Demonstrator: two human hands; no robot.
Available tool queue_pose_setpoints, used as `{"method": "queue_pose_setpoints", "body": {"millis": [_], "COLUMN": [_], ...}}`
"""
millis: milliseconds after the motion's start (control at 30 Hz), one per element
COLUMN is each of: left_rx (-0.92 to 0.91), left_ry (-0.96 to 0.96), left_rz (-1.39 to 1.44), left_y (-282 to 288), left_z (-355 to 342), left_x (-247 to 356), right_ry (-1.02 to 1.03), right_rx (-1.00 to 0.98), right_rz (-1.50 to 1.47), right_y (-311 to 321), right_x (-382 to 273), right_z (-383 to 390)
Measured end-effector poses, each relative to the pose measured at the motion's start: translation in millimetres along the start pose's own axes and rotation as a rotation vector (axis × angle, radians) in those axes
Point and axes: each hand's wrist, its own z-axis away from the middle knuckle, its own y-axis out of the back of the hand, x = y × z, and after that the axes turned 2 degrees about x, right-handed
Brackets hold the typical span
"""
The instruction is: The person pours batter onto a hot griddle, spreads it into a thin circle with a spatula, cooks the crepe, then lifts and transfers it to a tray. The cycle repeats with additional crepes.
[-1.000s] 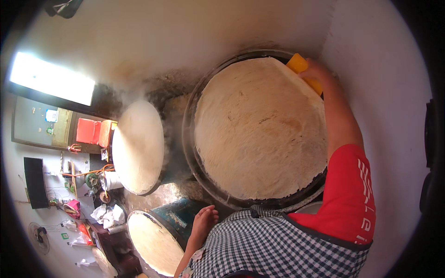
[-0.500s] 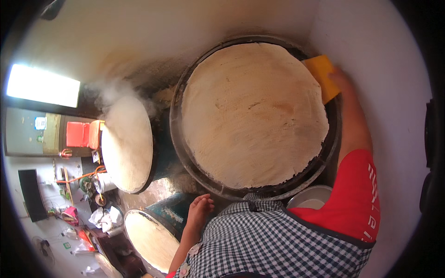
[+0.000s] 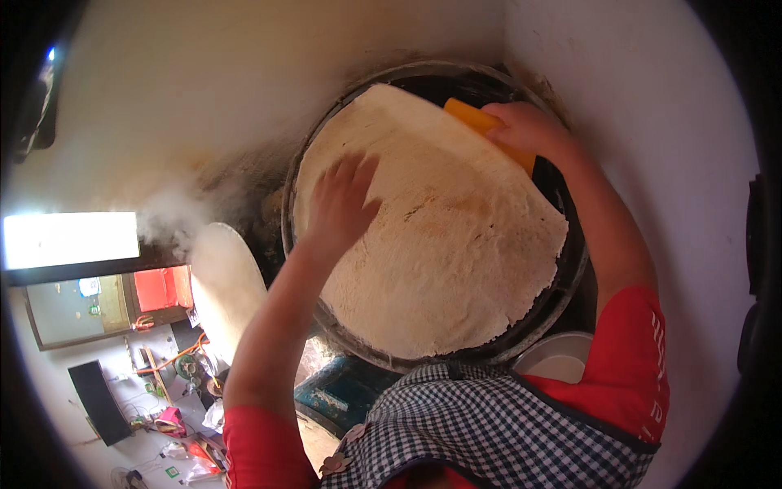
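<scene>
A large thin round flatbread (image 3: 440,236) lies on a wide dark round griddle (image 3: 570,269) in front of me. My left hand (image 3: 342,204) rests flat on the bread's left side, fingers spread. My right hand (image 3: 529,130) grips a yellow-orange flat scraper (image 3: 476,122) at the bread's far right edge, its blade tucked against the bread. The bread's right edge looks lifted off the dark griddle.
Steam rises left of the griddle, beside a second pale round disc (image 3: 228,285). White walls stand close behind and to the right. A white bowl (image 3: 562,359) sits by my right side, and a teal metal stand (image 3: 342,391) below the griddle. Clutter covers the floor (image 3: 163,424) at lower left.
My left hand has come up from below and landed on the bread. The view has shifted, with the griddle now more central. The right hand still holds the scraper at the far edge.
</scene>
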Motion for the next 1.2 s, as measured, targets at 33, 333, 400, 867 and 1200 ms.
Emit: {"method": "queue_pose_setpoints", "body": {"millis": [33, 333, 400, 867, 1200], "left_rx": [-0.041, -0.348, -0.336, 0.085, 0.038], "left_ry": [-0.057, -0.170, -0.198, -0.388, -0.257], "left_rz": [-0.098, -0.325, -0.311, -0.105, -0.114], "left_y": [-4, -37, -35, 33, 91], "left_z": [-33, -126, -121, -47, 32], "left_x": [4, 22, 17, 13, 15], "right_ry": [-0.006, 0.012, -0.091, -0.013, -0.086], "right_rx": [0.007, 0.161, 0.220, -0.190, 0.059], "right_rz": [0.060, 0.030, -0.004, -0.095, -0.133], "right_y": [1, 10, 12, -38, -50], "right_x": [-8, 14, 41, 51, 27], "right_z": [4, 18, 9, 25, -8]}}
